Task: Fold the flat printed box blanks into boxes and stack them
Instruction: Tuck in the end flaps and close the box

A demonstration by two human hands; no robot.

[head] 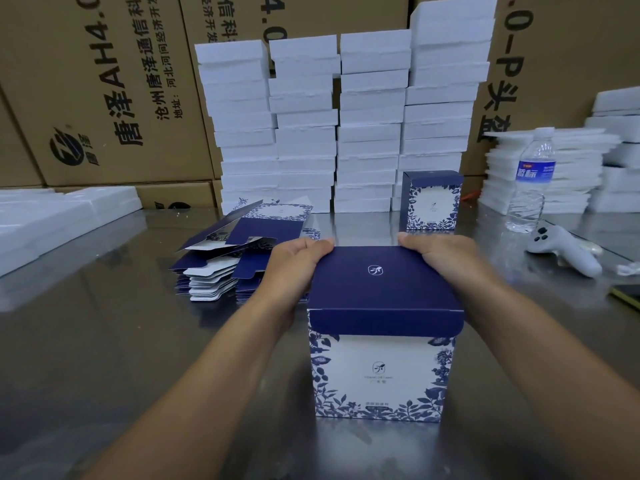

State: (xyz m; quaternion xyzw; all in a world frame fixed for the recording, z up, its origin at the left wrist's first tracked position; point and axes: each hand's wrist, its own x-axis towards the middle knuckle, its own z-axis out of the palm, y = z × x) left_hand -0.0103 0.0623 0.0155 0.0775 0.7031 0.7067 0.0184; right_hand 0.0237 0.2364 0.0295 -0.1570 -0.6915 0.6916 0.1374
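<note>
Printed box [381, 368] stands upright on the steel table [104, 341] btwn your hands. Left hand [294, 268] and right hand [440, 258] each curl over a far corner of its navy lid [377, 282], clamped on it. Looks like the closing step. Next: seat the lid flush, then grip the sides w/o crushing and carry it to the finished box [431, 202] just beyond your right hand. The flat blanks [225, 258] wait beside your left.

One box [379, 368] stood upright on the surface [104, 341], navy lid down; left grip [298, 263] and right grip [440, 254] curled over the lid's far corners. Item: blanks [239, 251] lay piled beyond the left grip. Item: second box [431, 202] stood before white stacks [304, 133]. Item: bottle [530, 181] and controller [564, 251] sat at right.
</note>
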